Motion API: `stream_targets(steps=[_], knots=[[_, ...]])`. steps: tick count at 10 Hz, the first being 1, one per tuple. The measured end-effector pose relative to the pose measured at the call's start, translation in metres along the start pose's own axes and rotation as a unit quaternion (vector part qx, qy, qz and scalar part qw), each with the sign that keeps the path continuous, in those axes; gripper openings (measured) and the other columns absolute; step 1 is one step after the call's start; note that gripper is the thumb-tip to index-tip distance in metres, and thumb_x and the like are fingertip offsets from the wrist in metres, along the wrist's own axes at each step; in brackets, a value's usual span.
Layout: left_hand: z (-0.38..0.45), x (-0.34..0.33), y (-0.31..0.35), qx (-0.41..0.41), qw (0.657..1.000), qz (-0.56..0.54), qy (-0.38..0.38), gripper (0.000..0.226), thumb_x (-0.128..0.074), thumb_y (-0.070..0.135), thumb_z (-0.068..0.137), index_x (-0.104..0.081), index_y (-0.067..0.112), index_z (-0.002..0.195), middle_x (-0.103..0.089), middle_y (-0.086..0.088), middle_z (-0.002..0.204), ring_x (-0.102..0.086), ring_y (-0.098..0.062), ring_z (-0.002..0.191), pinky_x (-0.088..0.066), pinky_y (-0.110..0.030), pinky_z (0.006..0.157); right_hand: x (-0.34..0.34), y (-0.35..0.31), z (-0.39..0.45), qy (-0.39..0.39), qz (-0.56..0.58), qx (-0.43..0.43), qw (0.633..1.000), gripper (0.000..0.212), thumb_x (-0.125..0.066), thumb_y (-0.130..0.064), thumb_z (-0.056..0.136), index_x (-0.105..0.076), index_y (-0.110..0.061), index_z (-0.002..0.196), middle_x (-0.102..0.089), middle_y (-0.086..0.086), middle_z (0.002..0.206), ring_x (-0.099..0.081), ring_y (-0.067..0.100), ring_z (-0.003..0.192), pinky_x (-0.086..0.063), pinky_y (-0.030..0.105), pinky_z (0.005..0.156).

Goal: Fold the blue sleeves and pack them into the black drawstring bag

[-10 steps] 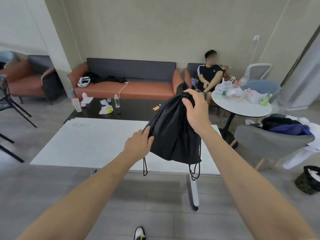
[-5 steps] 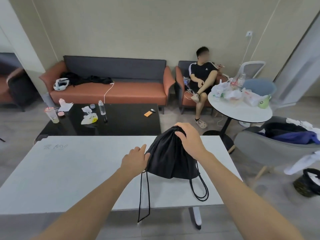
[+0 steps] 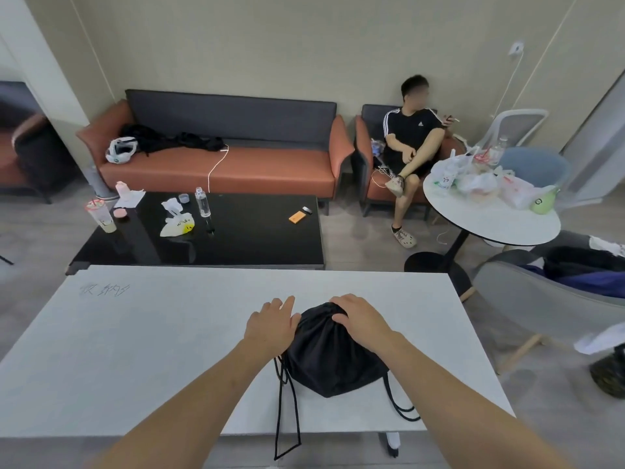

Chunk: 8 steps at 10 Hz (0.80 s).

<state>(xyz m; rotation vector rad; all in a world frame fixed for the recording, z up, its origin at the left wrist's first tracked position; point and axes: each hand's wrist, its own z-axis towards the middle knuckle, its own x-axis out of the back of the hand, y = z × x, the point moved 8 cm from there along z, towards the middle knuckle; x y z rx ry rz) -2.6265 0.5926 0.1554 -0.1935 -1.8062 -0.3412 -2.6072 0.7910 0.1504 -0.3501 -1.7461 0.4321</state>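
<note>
The black drawstring bag point(image 3: 333, 360) sits bulging on the white table point(image 3: 152, 333), near its front right. My right hand point(image 3: 363, 319) lies over the bag's gathered top, fingers curled on the bunched fabric. My left hand point(image 3: 270, 328) rests against the bag's left side with its fingers stretched out. The bag's black cords point(image 3: 287, 421) trail over the table's front edge. No blue sleeves show; the bag's inside is hidden.
A black coffee table point(image 3: 243, 231) with a bottle, cup and scraps stands beyond the white table. Behind it is an orange sofa point(image 3: 220, 167). A person point(image 3: 411, 137) sits by a round white table point(image 3: 490, 221) with bags. A grey chair point(image 3: 541, 306) holding dark and blue clothes stands at the right.
The bag was held up in the air, then came down onto the white table. Both hands sank with it, and the view tilted downward.
</note>
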Motion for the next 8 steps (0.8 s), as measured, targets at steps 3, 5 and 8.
stream_targets(steps=[3,5,8], knots=[[0.0,0.0,0.005,0.018,1.0,-0.007,0.012,0.052,-0.024,0.046,0.106,-0.028,0.023,0.153,-0.05,-0.007,0.142,-0.051,-0.028,0.123,-0.048,-0.042,0.094,0.004,0.008,-0.003,-0.008,-0.016,0.004,1.0,0.054,-0.051,-0.045,0.104,-0.041,-0.028,0.154,-0.048,-0.002,0.153,-0.045,0.022,0.139,-0.039,0.04,0.117],[-0.007,0.011,0.017,0.031,0.999,0.003,0.023,0.053,-0.023,0.047,0.106,-0.027,0.024,0.154,-0.049,-0.006,0.144,-0.05,-0.027,0.126,-0.047,-0.042,0.094,0.017,0.004,-0.009,-0.01,-0.028,0.026,0.999,0.057,-0.052,-0.039,0.105,-0.038,-0.022,0.157,-0.044,0.002,0.159,-0.041,0.023,0.144,-0.035,0.039,0.119],[-0.043,0.04,0.03,0.058,0.996,0.024,0.058,0.054,-0.023,0.046,0.106,-0.024,0.024,0.155,-0.046,-0.007,0.148,-0.05,-0.027,0.128,-0.047,-0.042,0.096,0.046,-0.01,-0.034,0.012,-0.048,0.057,0.997,0.048,-0.051,-0.034,0.105,-0.048,-0.02,0.15,-0.049,0.003,0.152,-0.045,0.026,0.138,-0.04,0.041,0.114]])
